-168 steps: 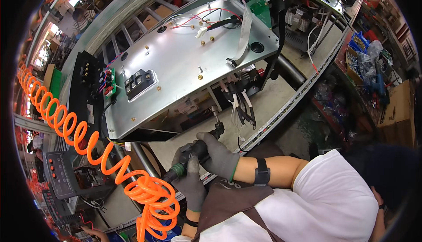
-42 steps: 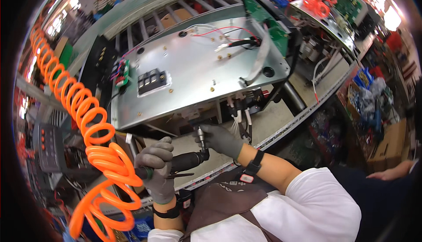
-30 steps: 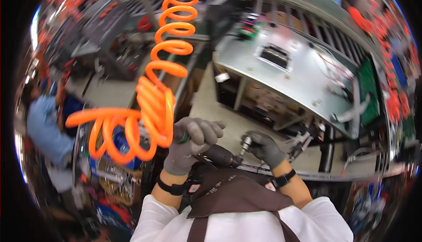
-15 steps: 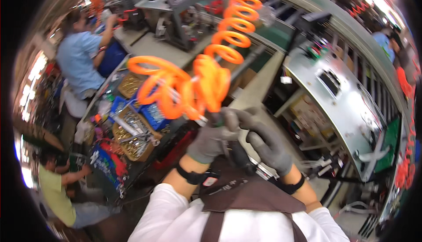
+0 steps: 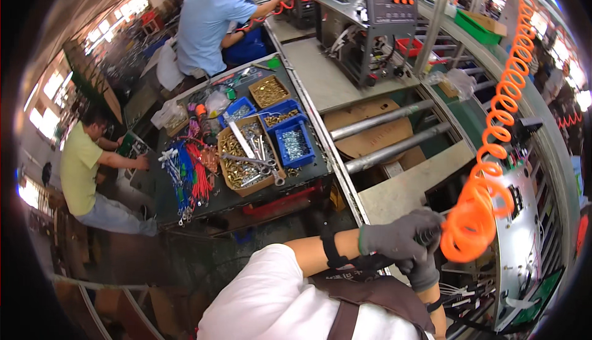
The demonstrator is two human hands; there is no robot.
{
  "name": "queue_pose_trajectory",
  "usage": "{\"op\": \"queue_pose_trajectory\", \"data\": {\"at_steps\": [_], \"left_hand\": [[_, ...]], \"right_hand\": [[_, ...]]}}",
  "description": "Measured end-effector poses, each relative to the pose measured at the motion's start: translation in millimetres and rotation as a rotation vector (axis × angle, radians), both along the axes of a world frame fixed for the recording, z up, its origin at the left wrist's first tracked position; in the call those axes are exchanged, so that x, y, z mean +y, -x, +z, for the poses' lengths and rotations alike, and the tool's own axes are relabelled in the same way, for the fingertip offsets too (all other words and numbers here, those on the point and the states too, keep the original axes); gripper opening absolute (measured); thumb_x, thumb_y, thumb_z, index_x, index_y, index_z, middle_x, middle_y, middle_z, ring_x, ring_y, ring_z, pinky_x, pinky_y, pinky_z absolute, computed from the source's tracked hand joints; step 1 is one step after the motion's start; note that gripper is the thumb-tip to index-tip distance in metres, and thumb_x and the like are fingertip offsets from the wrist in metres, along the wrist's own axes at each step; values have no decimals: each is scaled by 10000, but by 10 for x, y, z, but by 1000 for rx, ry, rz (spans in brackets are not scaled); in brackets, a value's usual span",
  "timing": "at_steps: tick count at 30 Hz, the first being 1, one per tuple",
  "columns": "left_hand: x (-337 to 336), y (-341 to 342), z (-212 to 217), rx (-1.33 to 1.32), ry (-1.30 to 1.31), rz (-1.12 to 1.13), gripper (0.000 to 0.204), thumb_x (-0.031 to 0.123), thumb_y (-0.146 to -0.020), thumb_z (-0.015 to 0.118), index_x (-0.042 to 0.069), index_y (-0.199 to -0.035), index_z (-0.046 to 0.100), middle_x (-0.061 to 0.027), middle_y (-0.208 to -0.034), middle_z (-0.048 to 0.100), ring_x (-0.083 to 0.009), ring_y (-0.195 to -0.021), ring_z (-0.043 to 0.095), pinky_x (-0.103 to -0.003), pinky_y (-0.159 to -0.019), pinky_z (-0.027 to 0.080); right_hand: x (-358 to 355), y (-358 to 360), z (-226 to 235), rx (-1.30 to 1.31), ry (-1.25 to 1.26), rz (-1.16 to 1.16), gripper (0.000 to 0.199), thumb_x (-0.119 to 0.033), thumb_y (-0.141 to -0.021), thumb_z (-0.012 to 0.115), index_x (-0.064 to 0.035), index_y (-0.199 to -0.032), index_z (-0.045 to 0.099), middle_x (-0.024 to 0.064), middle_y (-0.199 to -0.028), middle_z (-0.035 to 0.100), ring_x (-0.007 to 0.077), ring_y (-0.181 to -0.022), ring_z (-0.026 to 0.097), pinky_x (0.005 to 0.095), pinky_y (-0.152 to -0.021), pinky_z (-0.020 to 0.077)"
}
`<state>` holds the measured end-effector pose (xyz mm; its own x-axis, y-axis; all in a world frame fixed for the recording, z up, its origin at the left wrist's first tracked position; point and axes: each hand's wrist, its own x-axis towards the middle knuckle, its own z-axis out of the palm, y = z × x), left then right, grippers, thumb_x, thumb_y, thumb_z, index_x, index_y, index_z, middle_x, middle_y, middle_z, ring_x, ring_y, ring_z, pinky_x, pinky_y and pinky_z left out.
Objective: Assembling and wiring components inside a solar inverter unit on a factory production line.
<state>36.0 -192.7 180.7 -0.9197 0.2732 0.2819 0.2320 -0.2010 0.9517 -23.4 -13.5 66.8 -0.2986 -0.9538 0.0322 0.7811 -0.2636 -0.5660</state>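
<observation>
tool (image 5: 425, 236) inside curled left hand (image 5: 398, 239) | orange hose (image 5: 470, 224) beside | right hand (image 5: 423, 273): can't tell

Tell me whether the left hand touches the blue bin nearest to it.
Apart. The head view shows the left hand well away from the blue bin, with part of the pale rail visible between them.

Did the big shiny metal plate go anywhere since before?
No, not that I can see. The metal plate still lies alongside the grey-green conveyor rail; it shows farther right in the picture because the camera turned left.
</observation>
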Motion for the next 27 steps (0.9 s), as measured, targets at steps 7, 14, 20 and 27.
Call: {"op": "queue_pose_trajectory", "data": {"at_steps": [7,14,20,27], "left_hand": [[-250,-150,-121,-115,-41,90,507,178,-719,689,29,-1177,530,-66,-1072,581,-232,-971,548,-342,-873,460],[-1142,-103,-758,-150,89,544,174,-36,-640,585,46,-785,535,-36,-769,532,-174,-732,534,-298,-720,467],[-1445,200,-567,-487,-185,526,193,19,-564,578,83,-664,425,-35,-620,477,-160,-591,484,-300,-674,440],[-1609,231,-1069,-685,9,673,185,-4,-679,658,93,-727,509,3,-659,517,-96,-596,487,-237,-546,389]], "right_hand": [[-189,-226,84,1145,-647,-601,310,-267,-929,493,-77,-1174,512,76,-1007,561,151,-923,549,274,-813,470],[-139,-379,121,524,-558,-552,287,-58,-910,459,-6,-1192,470,120,-1107,539,200,-981,570,282,-859,495],[-29,-456,318,-149,-779,-670,328,-90,-906,474,14,-1217,458,124,-1118,543,193,-913,582,278,-786,508],[-33,-520,197,-116,-806,-694,324,-108,-907,491,13,-1206,464,117,-1085,537,170,-878,575,264,-738,514]]}}
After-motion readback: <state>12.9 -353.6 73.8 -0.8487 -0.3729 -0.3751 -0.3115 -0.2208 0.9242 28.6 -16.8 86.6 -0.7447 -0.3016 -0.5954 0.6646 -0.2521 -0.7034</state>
